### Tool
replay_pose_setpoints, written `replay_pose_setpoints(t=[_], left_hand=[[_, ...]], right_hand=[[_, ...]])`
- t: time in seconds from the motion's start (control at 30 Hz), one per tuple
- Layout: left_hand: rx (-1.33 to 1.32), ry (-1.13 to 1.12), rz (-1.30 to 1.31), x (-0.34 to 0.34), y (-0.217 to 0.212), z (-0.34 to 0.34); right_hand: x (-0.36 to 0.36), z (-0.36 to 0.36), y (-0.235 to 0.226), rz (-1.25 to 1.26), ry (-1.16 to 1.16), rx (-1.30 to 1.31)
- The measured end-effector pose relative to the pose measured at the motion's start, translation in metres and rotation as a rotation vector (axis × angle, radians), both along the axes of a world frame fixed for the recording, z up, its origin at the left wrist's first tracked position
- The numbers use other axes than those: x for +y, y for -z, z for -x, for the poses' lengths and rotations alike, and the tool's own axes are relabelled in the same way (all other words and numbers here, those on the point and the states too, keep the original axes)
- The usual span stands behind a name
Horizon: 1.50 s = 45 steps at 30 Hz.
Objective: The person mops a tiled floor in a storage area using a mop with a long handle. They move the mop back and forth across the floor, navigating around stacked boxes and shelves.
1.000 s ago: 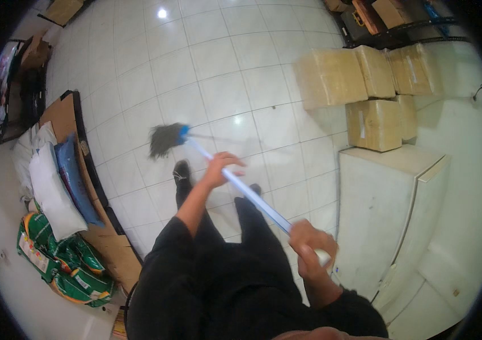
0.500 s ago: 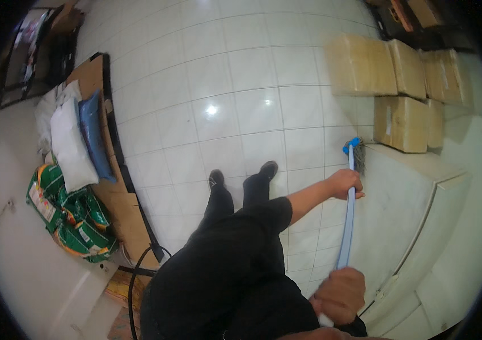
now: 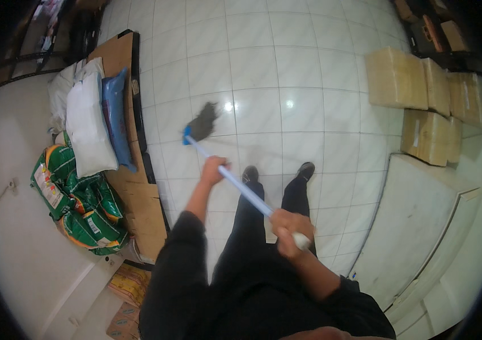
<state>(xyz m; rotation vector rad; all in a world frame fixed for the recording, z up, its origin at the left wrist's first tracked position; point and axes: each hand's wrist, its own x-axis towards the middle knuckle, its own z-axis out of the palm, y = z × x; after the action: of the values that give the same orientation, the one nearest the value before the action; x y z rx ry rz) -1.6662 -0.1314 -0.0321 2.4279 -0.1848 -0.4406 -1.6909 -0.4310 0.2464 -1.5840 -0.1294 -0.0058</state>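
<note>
Mop (image 3: 245, 191) slants across in front of me, its grey strands (image 3: 203, 122) spread on the tiled floor (image 3: 303, 113) ahead and slightly to my left. My left hand (image 3: 214, 171) has its fingers curled snugly round the lower part of the shaft (image 3: 255, 200), probably because a hold nearer the blue connector (image 3: 186, 136) steers the strands better. My right hand (image 3: 292, 228) is wrapped just as firmly near the pale end cap (image 3: 301, 242), likely serving as a pivot, and the wide spacing should give leverage. My shoes (image 3: 306, 171) are planted apart, presumably for balance. On my left, a white bundle (image 3: 89, 127) and a blue bundle (image 3: 117, 116) rest on or against brown cardboard (image 3: 139, 212), perhaps to spare them the bare tiles; I cannot tell which.
</note>
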Motion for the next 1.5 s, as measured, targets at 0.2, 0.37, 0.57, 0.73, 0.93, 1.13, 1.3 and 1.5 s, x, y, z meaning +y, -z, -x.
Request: replay_pose_setpoints(t=[0.2, 0.37, 0.57, 0.73, 0.93, 1.13, 1.3, 1.5], left_hand=[[0.079, -0.171, -0.399, 0.174, 0.028, 0.051], [0.035, -0.268, -0.207, 0.132, 0.031, 0.044], [0.0, -0.041, 0.231, -0.206, -0.017, -0.009], [0.088, 0.341, 0.627, -0.467, -0.072, -0.011], [0.199, 0.644, 0.702, -0.623, 0.011, -0.031], [-0.202, 0.629, 0.667, -0.622, -0.015, -0.016], [0.026, 0.553, 0.783, -0.538, -0.126, -0.009], [0.043, 0.236, 0.655, -0.304, -0.144, 0.023]], right_hand=[[0.133, 0.011, 0.093, -0.292, -0.154, -0.019], [0.091, -0.013, 0.067, -0.306, -0.175, -0.026], [-0.171, -0.002, -0.051, 0.013, -0.131, -0.004], [-0.27, 0.049, -0.124, -0.052, 0.052, -0.304], [-0.284, 0.061, -0.024, 0.546, 0.065, -0.234], [-0.297, 0.062, 0.005, 0.63, 0.061, -0.158], [-0.252, 0.052, -0.136, 0.495, 0.443, -0.115], [-0.153, 0.01, -0.141, -0.091, 0.202, -0.061]])
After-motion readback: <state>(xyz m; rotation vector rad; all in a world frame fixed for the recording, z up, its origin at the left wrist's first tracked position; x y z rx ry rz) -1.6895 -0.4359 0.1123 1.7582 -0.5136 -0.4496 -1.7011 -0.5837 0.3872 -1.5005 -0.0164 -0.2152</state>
